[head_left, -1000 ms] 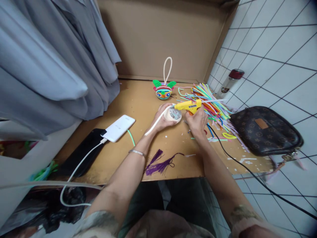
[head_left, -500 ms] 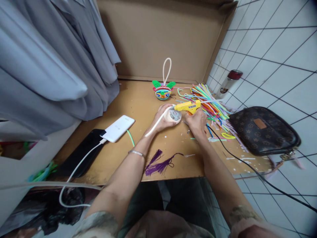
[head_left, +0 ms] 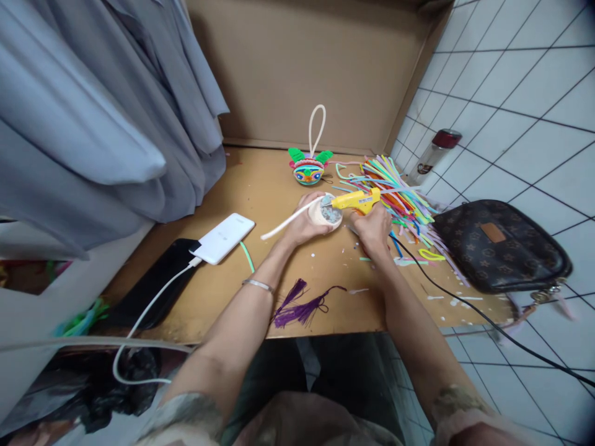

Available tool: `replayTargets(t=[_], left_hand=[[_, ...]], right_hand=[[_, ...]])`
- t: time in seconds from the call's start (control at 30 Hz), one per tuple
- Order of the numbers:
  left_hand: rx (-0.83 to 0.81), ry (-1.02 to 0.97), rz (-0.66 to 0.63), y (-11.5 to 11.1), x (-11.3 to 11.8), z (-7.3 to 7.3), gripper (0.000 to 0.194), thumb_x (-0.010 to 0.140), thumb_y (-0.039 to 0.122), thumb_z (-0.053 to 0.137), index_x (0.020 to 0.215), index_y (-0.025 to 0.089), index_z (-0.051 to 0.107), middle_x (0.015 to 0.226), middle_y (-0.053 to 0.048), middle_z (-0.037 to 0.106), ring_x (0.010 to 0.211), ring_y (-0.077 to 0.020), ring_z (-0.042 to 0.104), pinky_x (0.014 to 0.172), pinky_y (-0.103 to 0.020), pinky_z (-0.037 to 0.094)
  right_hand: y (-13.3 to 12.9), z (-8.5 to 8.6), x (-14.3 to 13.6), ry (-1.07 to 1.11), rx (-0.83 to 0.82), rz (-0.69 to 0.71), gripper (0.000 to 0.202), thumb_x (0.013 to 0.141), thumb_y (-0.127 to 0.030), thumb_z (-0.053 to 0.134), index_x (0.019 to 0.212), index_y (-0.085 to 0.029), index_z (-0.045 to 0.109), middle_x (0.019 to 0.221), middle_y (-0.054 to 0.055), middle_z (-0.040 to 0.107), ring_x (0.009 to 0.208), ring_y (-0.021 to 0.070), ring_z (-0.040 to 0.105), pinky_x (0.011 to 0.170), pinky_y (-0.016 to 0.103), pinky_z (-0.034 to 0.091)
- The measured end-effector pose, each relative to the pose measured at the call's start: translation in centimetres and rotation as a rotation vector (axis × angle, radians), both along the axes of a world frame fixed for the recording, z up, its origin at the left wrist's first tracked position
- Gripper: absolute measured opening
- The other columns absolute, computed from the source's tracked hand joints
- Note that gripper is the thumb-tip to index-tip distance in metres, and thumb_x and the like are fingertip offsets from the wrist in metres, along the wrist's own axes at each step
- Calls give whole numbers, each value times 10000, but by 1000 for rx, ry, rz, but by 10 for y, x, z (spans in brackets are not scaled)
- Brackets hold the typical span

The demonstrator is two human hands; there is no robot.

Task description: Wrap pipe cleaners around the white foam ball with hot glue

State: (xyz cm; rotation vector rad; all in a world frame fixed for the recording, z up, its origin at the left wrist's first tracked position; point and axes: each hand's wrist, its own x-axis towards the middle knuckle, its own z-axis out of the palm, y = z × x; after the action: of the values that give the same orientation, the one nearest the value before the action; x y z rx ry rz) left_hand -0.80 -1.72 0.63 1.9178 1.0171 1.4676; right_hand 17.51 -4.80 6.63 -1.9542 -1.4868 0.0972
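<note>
A round cream piece (head_left: 318, 215), mottled grey-blue inside, is sitting in the curled left hand (head_left: 302, 226); the right hand (head_left: 375, 225) is gripping a yellow plastic glue gun (head_left: 356, 200).

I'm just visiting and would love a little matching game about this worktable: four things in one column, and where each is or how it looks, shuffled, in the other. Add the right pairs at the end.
Column one
1. Glue gun
2. Tassels
3. Ornament with green ears
4. White device

Column two
A. Overlapping a flat black item, with a white cable plugged in
B. Standing toward the back, near the brown board
C. Yellow, held in the right hand
D. Purple, lying near the table's front edge

Right pairs: 1-C, 2-D, 3-B, 4-A
</note>
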Motion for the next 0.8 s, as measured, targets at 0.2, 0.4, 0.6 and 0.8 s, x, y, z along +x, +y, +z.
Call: replayTargets(t=[0.2,0.4,0.6,0.8], left_hand=[[39,55,11,-3,1,4,793,547,241,876,1285,217,586,1368,-103,624,1319,-322,582,1181,-496,459],[54,69,4,-8,1,8,768,570,242,861,1288,219,590,1390,-104,616,1356,-319,565,1203,-503,441],[52,72,15,-7,2,7,763,569,233,867,1282,228,595,1382,-101,621,1340,-323,577,1192,-505,459],[60,77,4,-5,1,7,753,577,238,865,1279,232,592,1374,-101,621,1347,-325,564,1196,-515,451]], right_hand=[[2,-4,1,-5,49,21,475,796,-411,626,1161,-116,699,1066,197,770,996,367,710,831,430,526],[2,-4,1,2,41,-4,448,813,-388,618,1158,-113,696,1065,201,769,1022,373,710,847,425,527],[2,-5,2,6,21,2,464,813,-411,624,1163,-117,705,1072,198,771,1019,379,719,847,438,536],[3,-5,3,0,23,10,460,802,-400,631,1159,-120,713,1083,196,778,1012,375,723,835,434,541]])
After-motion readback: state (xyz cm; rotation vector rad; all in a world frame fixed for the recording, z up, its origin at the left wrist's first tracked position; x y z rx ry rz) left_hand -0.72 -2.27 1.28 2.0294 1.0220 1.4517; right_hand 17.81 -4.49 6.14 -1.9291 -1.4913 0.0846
